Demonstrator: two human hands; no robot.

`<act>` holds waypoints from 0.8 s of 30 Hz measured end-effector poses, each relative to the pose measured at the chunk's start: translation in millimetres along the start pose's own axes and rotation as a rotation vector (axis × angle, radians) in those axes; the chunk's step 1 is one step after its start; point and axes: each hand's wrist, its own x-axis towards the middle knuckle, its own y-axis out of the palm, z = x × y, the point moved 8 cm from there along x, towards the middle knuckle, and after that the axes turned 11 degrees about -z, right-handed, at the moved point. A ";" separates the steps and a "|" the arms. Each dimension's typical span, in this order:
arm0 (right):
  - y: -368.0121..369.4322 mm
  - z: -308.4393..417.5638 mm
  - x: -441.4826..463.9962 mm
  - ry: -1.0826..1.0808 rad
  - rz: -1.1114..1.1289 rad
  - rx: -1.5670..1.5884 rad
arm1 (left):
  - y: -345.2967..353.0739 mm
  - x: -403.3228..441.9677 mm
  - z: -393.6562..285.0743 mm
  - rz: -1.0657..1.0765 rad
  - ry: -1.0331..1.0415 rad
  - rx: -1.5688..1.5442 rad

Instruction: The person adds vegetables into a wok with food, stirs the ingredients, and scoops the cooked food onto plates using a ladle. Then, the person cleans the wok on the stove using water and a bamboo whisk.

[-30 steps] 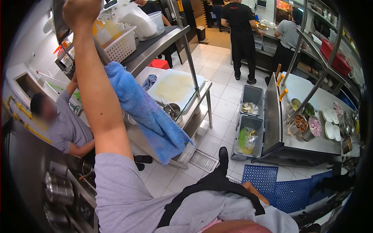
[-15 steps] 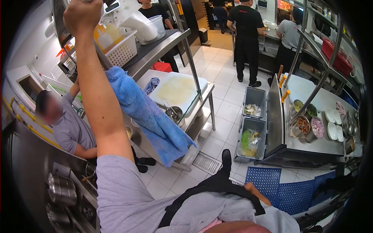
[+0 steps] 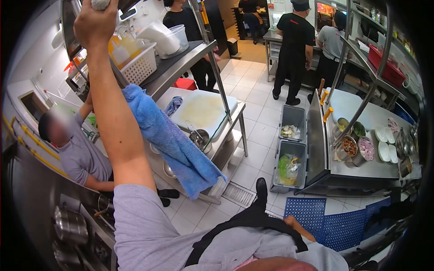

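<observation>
My left arm is raised at the left of the view, and my left hand (image 3: 96, 25) is near the top edge. Its fingers close around a rough grey lump (image 3: 100, 4), cut off by the frame; its kind cannot be made out. A blue towel (image 3: 174, 140) hangs beside my forearm, in front of the steel shelf. Behind it on that shelf stands a white basket (image 3: 138, 63) of yellow squeeze bottles. Low by my hip, my right hand (image 3: 290, 221) shows only in part, its fingers hidden.
A white cutting board (image 3: 205, 108) lies on the left steel table. Grey bins (image 3: 291, 165) stand on the tiled floor beside the right counter (image 3: 348, 168). Several people work nearby: one at left in grey, others at the back. Pots (image 3: 71, 224) sit lower left.
My left hand has come slightly lower in view, showing more of the grey lump. Co-workers at the back have shifted, and the person at left has turned. The view has tilted slightly.
</observation>
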 end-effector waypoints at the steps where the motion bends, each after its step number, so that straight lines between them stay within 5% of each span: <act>1: -2.8 4.5 -2.3 -0.034 -0.007 0.017 | -0.4 -0.1 -0.2 0.003 -0.005 -0.005; 5: -10.7 22.0 -7.8 -0.285 -0.064 -0.093 | 0.4 -1.7 2.3 0.000 -0.021 -0.011; 7: -2.5 32.2 -9.0 -0.545 -0.047 -0.549 | -4.2 -0.6 -6.7 0.035 -0.055 0.007; 9: -3.2 16.0 -0.9 -0.249 -0.036 -0.250 | -18.9 -2.7 -38.1 0.000 -0.034 -0.139; 11: -1.3 34.2 -5.9 -0.387 0.057 -0.679 | -28.5 -2.6 -54.5 -0.008 -0.018 -0.194; 14: 7.0 -8.3 12.4 0.018 -0.028 -0.211 | -27.7 -3.0 -55.8 -0.017 0.013 -0.152; 17: 13.3 -14.1 11.6 0.037 -0.029 -0.181 | -10.7 -0.4 -50.1 -0.022 0.208 -0.108; 20: 19.0 -23.3 9.7 0.085 -0.031 -0.115 | -15.5 -6.9 -55.0 -0.091 0.160 -0.237; 24: 4.8 -12.9 -4.5 0.411 -0.134 0.249 | 31.9 8.8 49.6 0.035 0.072 0.291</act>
